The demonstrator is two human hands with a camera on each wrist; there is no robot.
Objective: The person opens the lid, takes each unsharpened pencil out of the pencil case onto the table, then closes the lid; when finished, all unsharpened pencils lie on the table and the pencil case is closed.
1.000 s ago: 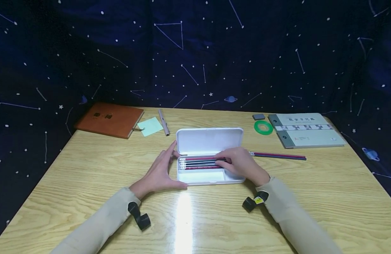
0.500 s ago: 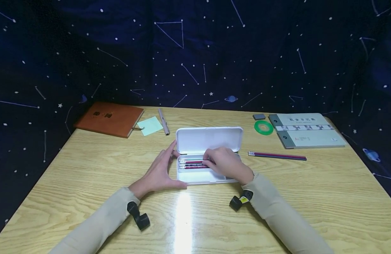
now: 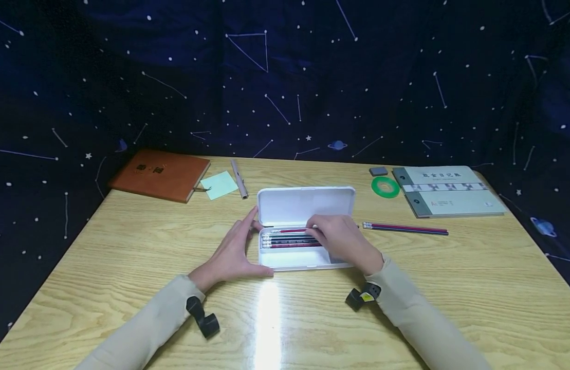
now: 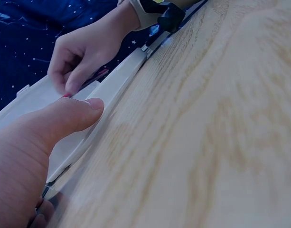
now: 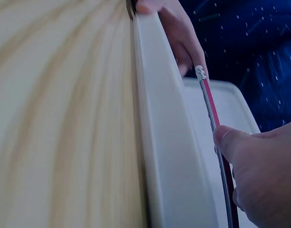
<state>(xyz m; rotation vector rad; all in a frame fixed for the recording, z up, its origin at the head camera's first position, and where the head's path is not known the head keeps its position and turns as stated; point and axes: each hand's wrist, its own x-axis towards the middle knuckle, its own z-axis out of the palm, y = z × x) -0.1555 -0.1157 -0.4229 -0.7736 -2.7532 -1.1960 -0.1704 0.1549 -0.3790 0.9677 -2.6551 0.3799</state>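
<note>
A white pencil case [image 3: 294, 261] lies with its lid [image 3: 306, 205] raised, several pencils [image 3: 291, 240] side by side in its back compartment. My right hand [image 3: 342, 239] pinches a red pencil [image 3: 289, 230] between thumb and fingers at the back of that row. In the right wrist view this red-and-dark pencil [image 5: 211, 104] shows its metal eraser end, pointing towards my other hand. My left hand [image 3: 231, 254] spreads around the case's left end, fingers fairly straight, thumb at the front wall [image 4: 112, 90] and other fingers by the hinge. My right hand hides the case's right part.
Two or more pencils [image 3: 405, 228] lie right of the case. Behind them are a green tape roll [image 3: 385, 187], a grey eraser [image 3: 378, 171] and a grey-white notebook [image 3: 451, 198]. At the back left are a brown notebook [image 3: 160, 174], sticky notes [image 3: 219, 185] and a pen [image 3: 239, 180].
My right hand moved left over the case, then back slightly right. A red pencil now shows in its pinch along the back of the row. My left hand has stayed in place.
</note>
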